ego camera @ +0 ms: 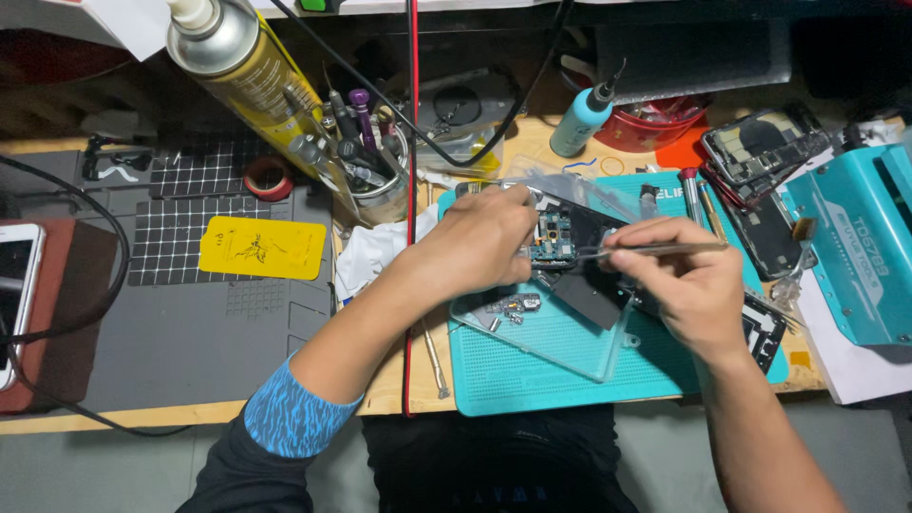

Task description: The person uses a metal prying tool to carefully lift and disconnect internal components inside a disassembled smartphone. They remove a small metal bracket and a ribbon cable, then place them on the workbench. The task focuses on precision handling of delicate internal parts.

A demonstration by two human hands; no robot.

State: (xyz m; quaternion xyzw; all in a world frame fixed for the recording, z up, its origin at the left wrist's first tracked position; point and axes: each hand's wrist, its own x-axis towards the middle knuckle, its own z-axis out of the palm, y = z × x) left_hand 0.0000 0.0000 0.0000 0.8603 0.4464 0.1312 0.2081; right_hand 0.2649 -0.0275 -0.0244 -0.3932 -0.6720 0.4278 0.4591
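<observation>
The right hand (689,285) has its fingers (635,249) pinched around thin metal tweezers (655,251), and the tip of the tweezers points to the left, into the opened phone (579,261). The left hand (484,242) lies on the left end of this phone, and its fingers are curled over the edge, grasping the body to keep it steady. The small blue circuit board (554,237) sits between the two hands, just beside the tweezers tip. The phone rests partly on a clear plastic tray (560,337), and some tiny loose parts (513,306) lie in the tray just below the left fingers. Under all this is a teal work mat (532,380) on the wooden counter (399,389). I think the tweezers tip could slip and scratch the board if the pinch is too strong or the phone moves, and the small parts could roll away if the tray is pushed. Farther left of the fingers there is a grey mat (228,332) with a yellow sheet (261,247). Beyond the hands stand a large spray can (242,66) and a teal squeeze bottle (581,119).
</observation>
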